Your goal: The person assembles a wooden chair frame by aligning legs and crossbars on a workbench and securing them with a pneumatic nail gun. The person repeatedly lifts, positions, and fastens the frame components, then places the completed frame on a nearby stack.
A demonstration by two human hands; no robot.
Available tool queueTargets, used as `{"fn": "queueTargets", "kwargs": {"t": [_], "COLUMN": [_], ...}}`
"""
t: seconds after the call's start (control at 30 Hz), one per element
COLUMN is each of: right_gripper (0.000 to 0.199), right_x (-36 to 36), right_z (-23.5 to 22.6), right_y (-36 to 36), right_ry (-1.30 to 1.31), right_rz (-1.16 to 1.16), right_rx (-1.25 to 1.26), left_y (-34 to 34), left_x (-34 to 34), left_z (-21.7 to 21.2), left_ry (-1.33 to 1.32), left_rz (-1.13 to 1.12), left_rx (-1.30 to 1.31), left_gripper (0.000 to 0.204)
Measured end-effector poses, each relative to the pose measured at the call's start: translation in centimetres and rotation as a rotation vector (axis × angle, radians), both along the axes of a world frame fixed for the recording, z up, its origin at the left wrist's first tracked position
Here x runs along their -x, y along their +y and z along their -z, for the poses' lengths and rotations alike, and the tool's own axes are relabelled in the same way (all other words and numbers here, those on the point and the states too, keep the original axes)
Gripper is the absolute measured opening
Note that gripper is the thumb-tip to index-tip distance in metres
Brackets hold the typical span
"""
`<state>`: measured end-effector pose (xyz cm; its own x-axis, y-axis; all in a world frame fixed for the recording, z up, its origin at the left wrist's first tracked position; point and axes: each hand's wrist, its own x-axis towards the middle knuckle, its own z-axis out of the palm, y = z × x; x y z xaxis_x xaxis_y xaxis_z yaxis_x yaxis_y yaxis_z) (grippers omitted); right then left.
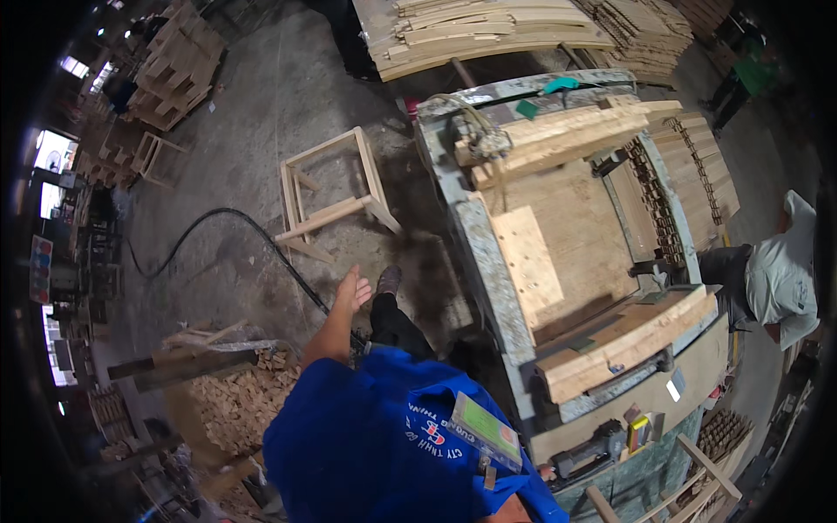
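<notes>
My left hand reaches forward over the floor with its fingers stretched and nothing in it. Just beyond it stands a bare wooden stool frame, apart from the hand. Only a small part of my right hand shows, at the end of a dark nail gun on the workbench's near edge. My blue shirt hides the rest of that hand, so its grip does not show.
On the right is a workbench with clamped wooden beams and a light board. A black hose crosses the floor. Wood offcuts are heaped at lower left. Another person bends beyond the bench.
</notes>
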<state>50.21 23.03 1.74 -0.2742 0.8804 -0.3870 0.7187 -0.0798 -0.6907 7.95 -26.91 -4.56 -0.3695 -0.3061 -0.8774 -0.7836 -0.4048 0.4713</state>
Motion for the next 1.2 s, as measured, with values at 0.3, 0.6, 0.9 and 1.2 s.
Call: {"fn": "queueTargets", "kwargs": {"t": [0.3,0.6,0.9,1.2], "right_gripper": [0.034,0.026,0.033,0.075], "right_x": [12.9,16.6,38.1,62.0], "right_z": [-0.6,-4.5,4.8,2.8], "right_y": [-24.1,-33.0,-29.7,-54.3], "right_ry": [-0.331,-0.441,-0.029,0.242], "right_rz": [-0.109,-0.121,-0.865,-1.069], "right_rx": [0.488,0.514,0.171,0.811], "left_y": [-13.1,-23.1,-36.4,-33.2], "left_x": [20.5,28.4,34.2,18.9], "left_z": [9.1,8.7,-5.7,-43.8], "left_ry": [0.053,0.298,0.625,0.713], "left_rz": [-0.501,-0.693,-0.223,0.638], "left_rx": [-0.047,-0.256,0.331,0.527], "left_gripper": [0.075,0.012,0.019,0.062]}}
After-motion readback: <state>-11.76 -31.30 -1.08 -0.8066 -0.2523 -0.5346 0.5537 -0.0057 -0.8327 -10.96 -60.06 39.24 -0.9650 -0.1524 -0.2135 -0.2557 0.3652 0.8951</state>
